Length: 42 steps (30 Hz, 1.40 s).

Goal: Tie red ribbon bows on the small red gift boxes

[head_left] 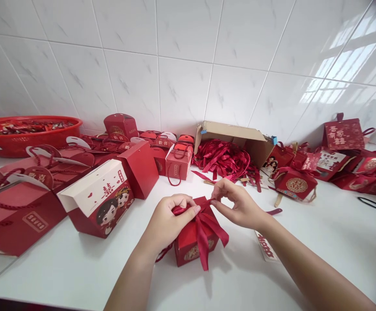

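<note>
A small red gift box stands on the white counter in front of me, with a red ribbon tied round its top. My left hand is closed on a loop of the ribbon at the box's left side. At the top of the box, the thumb and forefinger of my right hand pinch another part of the ribbon. Two ribbon tails hang down the front of the box.
A red and white box with cartoon figures lies to the left among flat red boxes and bags. A cardboard box spilling red ribbons sits behind. More red boxes crowd the right; a red basket stands far left.
</note>
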Each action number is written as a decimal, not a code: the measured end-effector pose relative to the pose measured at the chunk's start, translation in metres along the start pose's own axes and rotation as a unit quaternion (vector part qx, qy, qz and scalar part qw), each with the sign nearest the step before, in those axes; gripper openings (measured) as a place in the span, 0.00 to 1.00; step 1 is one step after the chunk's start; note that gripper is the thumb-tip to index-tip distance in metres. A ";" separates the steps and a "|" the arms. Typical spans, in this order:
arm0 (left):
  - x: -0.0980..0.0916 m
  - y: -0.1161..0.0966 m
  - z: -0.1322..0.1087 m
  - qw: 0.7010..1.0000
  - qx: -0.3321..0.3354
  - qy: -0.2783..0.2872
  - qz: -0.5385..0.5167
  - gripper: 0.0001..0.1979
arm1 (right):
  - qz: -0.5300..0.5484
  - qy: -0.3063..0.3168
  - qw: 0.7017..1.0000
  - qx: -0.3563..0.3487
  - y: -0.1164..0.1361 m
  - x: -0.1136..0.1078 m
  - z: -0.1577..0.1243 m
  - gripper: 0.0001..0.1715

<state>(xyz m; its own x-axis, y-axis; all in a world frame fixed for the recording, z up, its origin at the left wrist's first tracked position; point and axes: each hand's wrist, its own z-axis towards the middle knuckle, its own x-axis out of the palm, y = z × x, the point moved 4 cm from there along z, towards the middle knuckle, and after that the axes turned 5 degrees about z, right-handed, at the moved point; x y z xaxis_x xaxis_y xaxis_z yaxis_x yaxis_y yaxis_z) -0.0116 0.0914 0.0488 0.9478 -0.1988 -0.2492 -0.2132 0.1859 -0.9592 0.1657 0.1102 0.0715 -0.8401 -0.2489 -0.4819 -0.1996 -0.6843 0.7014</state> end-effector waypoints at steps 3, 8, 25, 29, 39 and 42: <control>-0.001 0.000 -0.001 1.000 -0.003 0.007 0.001 0.25 | -0.015 0.009 1.000 0.008 -0.001 -0.005 0.001 0.09; -0.003 -0.001 -0.002 0.999 -0.037 0.022 -0.012 0.21 | -0.010 0.020 1.000 0.020 -0.003 -0.008 0.001 0.10; -0.005 0.002 -0.001 0.997 -0.051 -0.021 0.046 0.09 | -0.044 0.075 0.992 0.096 -0.008 -0.004 0.004 0.06; -0.006 0.000 -0.001 0.996 -0.040 -0.038 0.063 0.10 | -0.038 0.053 0.994 0.088 -0.008 -0.007 0.005 0.06; -0.004 -0.001 -0.001 0.996 -0.040 -0.001 0.082 0.08 | -0.089 0.050 0.995 0.015 0.000 -0.015 0.005 0.08; -0.006 0.000 -0.002 0.996 -0.052 0.004 0.072 0.08 | -0.095 0.039 0.994 0.027 -0.002 -0.016 0.005 0.08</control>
<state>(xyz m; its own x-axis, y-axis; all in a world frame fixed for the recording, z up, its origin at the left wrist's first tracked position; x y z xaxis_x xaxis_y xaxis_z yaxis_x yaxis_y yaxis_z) -0.0177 0.0902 0.0501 0.9037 -0.1853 -0.3860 -0.3708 0.1118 -0.9219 0.1775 0.1189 0.0800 -0.7437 -0.1728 -0.6458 -0.3793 -0.6864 0.6205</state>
